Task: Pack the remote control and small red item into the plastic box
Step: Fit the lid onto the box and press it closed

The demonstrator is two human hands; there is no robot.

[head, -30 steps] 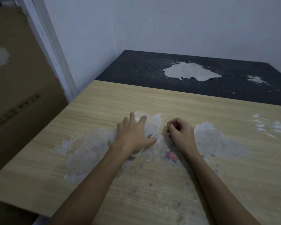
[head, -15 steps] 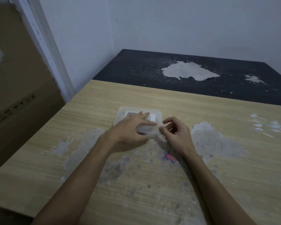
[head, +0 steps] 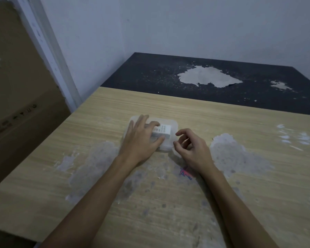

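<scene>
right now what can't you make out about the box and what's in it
- Small red item: not visible anywhere in the head view; if it is in the plastic box, the left hand hides it.
- White remote: its left end is under the left hand's fingers; the print on it is too small to read.
- Box lid: cannot tell whether one is on.
- Right hand: the curled fingers hide the palm, so anything held is unseen.
</scene>
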